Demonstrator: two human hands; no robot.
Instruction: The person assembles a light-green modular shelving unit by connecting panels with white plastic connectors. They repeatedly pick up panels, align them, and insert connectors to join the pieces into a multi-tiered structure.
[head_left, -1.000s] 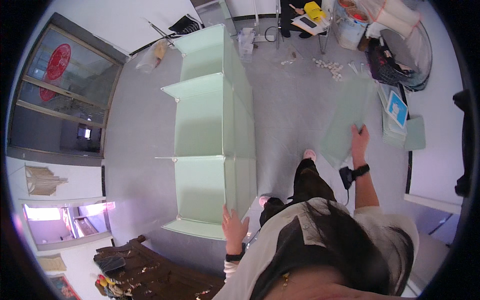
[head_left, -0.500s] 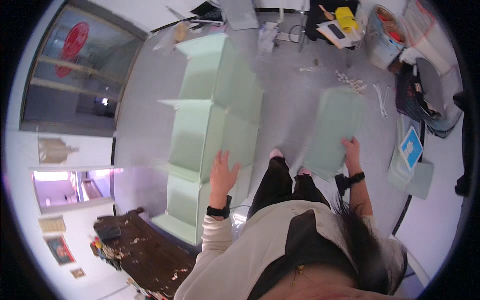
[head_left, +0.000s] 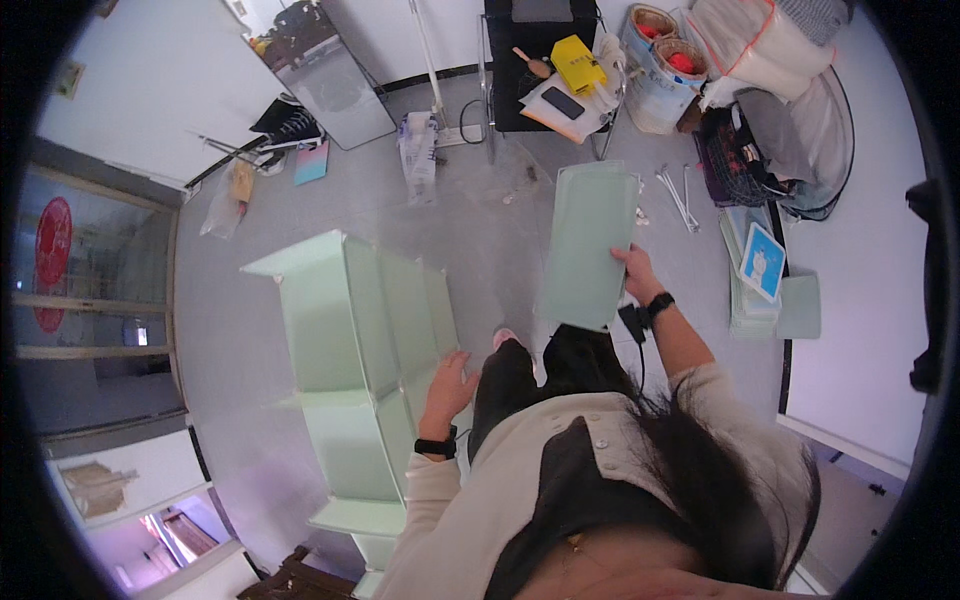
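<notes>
Green sheeting [head_left: 588, 240] in right hand [head_left: 637, 272]; one shelving unit [head_left: 322, 335].

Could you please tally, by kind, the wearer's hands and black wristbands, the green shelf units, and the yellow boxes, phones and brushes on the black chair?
Hands: 2 (left hand, right hand)
Black wristbands: 2
Green shelf unit: 1
Yellow box: 1
Phone: 1
Brush: 1
Total: 8
</notes>
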